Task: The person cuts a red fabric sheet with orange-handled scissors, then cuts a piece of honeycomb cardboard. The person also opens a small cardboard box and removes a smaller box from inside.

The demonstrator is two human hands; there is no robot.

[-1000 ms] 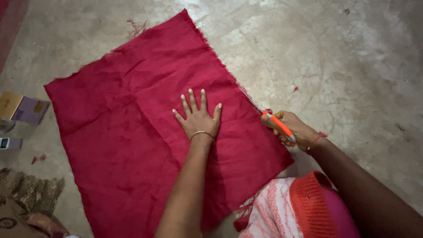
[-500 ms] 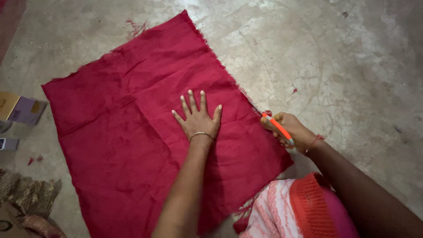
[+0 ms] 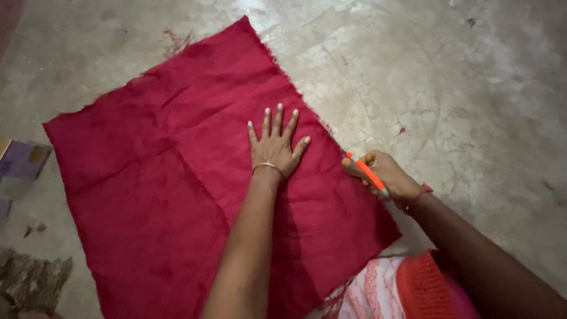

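Cloth (image 3: 177, 177) lies spread on the floor (image 3: 460, 106): soft, light, likely to shift. Your left hand (image 3: 275, 147) presses flat, fingers splayed. Right hand (image 3: 384, 176) grips scissors (image 3: 361, 166) at its frayed right edge; pin near the blades.

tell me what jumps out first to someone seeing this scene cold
A large crimson woven cloth lies spread on the pale cracked concrete floor, filling the left and centre. The left hand presses flat on it, fingers splayed, while the right hand grips orange-handled scissors at the cloth's right edge.
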